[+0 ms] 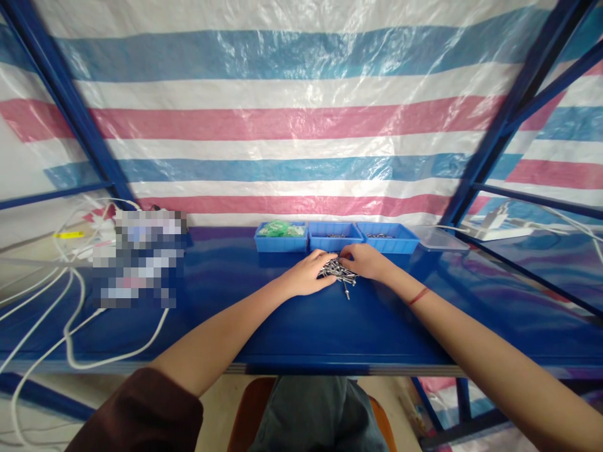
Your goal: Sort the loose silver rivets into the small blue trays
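A small pile of silver metal screws or rivets (337, 272) lies on the blue table (301, 326), just in front of three blue bins. My left hand (308, 274) rests on the left side of the pile, fingers curved over it. My right hand (365, 260) covers the right side, fingers curled down onto the pieces; what they pinch is hidden. A red band circles my right wrist. The left bin (281, 236) holds green pieces, the middle bin (334, 236) and right bin (389, 237) hold small metal parts.
A clear plastic lid or tray (443, 239) lies right of the bins. White cables (70, 314) loop over the table's left part beside a blurred patch. A striped tarp hangs behind. Blue frame posts stand at both sides.
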The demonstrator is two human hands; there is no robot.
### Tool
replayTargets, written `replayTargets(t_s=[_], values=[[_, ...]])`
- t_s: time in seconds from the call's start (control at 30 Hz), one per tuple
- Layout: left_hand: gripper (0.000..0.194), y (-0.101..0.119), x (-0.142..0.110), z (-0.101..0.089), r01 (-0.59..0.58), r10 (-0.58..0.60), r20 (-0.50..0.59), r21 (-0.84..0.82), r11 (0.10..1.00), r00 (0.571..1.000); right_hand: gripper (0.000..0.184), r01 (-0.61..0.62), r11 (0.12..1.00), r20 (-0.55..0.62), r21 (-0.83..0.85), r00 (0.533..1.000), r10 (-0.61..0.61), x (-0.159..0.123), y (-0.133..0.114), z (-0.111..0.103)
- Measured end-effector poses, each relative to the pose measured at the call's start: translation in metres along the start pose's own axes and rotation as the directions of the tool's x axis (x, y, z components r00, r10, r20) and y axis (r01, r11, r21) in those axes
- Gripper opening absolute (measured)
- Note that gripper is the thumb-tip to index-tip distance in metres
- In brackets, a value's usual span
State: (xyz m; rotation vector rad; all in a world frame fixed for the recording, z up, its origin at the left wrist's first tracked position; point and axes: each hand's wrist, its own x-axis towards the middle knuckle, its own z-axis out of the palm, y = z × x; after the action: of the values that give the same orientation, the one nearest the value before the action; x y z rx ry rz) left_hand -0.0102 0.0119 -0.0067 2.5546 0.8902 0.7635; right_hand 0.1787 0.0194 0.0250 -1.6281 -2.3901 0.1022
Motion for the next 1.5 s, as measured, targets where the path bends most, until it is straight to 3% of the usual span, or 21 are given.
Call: replayTargets(t_s=[0.13, 0.27, 0.43, 0.57, 0.73, 0.83, 1.13, 1.33, 1.5], values=[[0.047, -0.002, 0.002, 0.002, -0.001, 0.002, -0.032, 0.022, 1.0, 0.999, 0.016, 0.031, 0.991, -0.007, 0.131, 1.0, -0.03, 0.008, 0.003, 0.006], [0.046, -0.002, 0.003, 0.003, 0.014, -0.012, -0.066, 0.029, 0.999, 0.998, 0.017, 0.04, 0.923, -0.035, 0.383, 0.999, -0.029, 0.008, 0.012, 0.014], [0.044, -0.002, 0.004, 0.003, 0.052, -0.05, -0.105, 0.023, 0.998, 0.993, 0.025, 0.042, 0.742, -0.048, 0.669, 0.999, -0.013, 0.003, 0.015, 0.01], [0.037, -0.002, 0.006, 0.001, 0.062, -0.064, -0.188, -0.013, 0.998, 0.98, 0.024, 0.014, 0.597, -0.091, 0.802, 0.991, 0.1, -0.004, 0.006, -0.002], [0.021, 0.002, 0.009, 0.0, 0.056, -0.117, -0.335, -0.186, 0.981, 0.935, 0.025, -0.056, 0.275, 0.01, 0.96, 0.986, 0.166, -0.012, -0.005, -0.007], [0.018, 0.01, 0.009, -0.002, 0.059, -0.161, -0.403, -0.254, 0.965, 0.901, 0.026, -0.086, 0.176, 0.067, 0.981, 0.992, 0.108, -0.014, -0.009, -0.005], [0.017, 0.02, 0.007, -0.008, -0.019, -0.116, -0.537, -0.239, 0.971, 0.835, 0.023, -0.178, 0.022, 0.178, 0.984, 0.984, -0.008, -0.018, -0.018, -0.006], [0.015, 0.018, 0.008, -0.006, -0.076, -0.06, -0.568, -0.213, 0.974, 0.821, 0.025, -0.176, 0.023, 0.178, 0.984, 0.981, -0.076, -0.017, -0.017, -0.001], [0.016, 0.02, 0.007, -0.007, -0.085, -0.051, -0.562, -0.213, 0.973, 0.826, 0.025, -0.15, 0.045, 0.152, 0.988, 0.987, -0.057, -0.018, -0.016, -0.001]])
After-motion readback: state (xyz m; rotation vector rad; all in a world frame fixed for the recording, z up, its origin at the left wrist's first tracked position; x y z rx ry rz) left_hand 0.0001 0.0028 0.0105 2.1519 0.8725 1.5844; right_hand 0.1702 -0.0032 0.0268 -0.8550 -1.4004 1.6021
